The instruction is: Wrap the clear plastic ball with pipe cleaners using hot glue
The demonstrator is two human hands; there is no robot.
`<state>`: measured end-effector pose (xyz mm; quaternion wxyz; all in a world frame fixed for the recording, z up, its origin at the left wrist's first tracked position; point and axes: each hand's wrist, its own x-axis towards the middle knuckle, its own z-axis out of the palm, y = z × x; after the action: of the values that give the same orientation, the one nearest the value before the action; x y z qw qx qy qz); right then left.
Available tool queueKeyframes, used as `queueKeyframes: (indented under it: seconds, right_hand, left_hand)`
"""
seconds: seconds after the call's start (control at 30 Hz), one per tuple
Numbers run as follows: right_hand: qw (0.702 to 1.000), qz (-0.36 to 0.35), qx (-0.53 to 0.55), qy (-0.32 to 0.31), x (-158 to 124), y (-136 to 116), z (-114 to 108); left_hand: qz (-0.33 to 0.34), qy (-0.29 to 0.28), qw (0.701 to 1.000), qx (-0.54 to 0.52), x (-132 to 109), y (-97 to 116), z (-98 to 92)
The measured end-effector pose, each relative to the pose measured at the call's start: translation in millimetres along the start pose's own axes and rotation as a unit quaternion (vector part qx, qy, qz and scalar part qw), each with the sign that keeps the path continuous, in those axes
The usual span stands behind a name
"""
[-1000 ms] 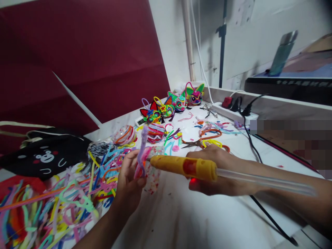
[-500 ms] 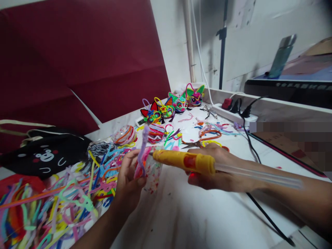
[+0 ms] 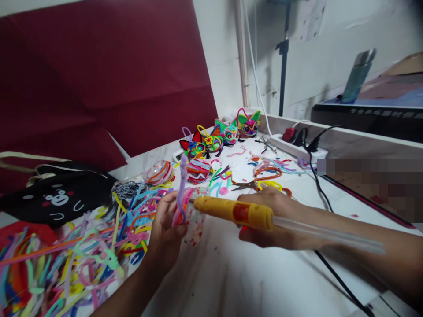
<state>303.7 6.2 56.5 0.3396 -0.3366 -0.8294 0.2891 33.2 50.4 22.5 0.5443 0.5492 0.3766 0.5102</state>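
Note:
My left hand [image 3: 168,233] grips a clear ball [image 3: 197,220] with pink and orange strips on it. A fuzzy purple strip [image 3: 181,189] stands up from the ball's near side. In my right hand [image 3: 267,220] is a yellow glue gun [image 3: 234,211], its nozzle pointing left at the ball's pink part. A clear glue stick [image 3: 327,233] sticks out of the gun's back end. Whether the nozzle touches the ball cannot be made out.
Colourful pipe cleaners [image 3: 82,259] lie heaped at left beside a black bag [image 3: 59,198]. Striped balls [image 3: 198,171], finished cat-faced ornaments [image 3: 228,132] and orange-handled scissors [image 3: 267,172] are farther back. A power strip [image 3: 297,145] and black cable [image 3: 319,189] are at right.
The back end of the glue gun and my right hand have dropped slightly. The purple strip's upper end has shifted a little left and up. Both hands keep their hold.

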Motion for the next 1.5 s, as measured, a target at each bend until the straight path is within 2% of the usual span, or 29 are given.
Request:
queueKeyframes:
  seconds: [0.2, 0.43, 0.63, 0.93, 1.27, 1.5]
  right_hand:
    - [1.0, 0.012, -0.004, 0.014, 0, -4, -2]
    - [0.999, -0.001, 0.005, -0.042, -4, 0, 4]
    - [0.998, -0.032, -0.009, -0.055, -4, 4, 8]
    - [1.0, -0.018, -0.018, 0.0, -2, 6, 2]
    - [0.996, -0.031, -0.05, -0.06, -7, 4, 10]
    - [0.998, -0.04, -0.04, -0.029, -5, 6, 5]
  left_hand:
    - [0.001, 0.005, 1.0, -0.005, -1, -1, 0.1]
    - [0.025, 0.013, 1.0, 0.004, 1, 3, 6.6]
    - [0.026, 0.014, 0.999, -0.011, 1, 3, 10.7]
    - [0.009, 0.005, 1.0, -0.013, 0, 0, 6.9]
    - [0.019, 0.033, 0.999, -0.021, 2, 6, 17.7]
    - [0.024, 0.036, 0.999, -0.028, 1, 3, 13.2]
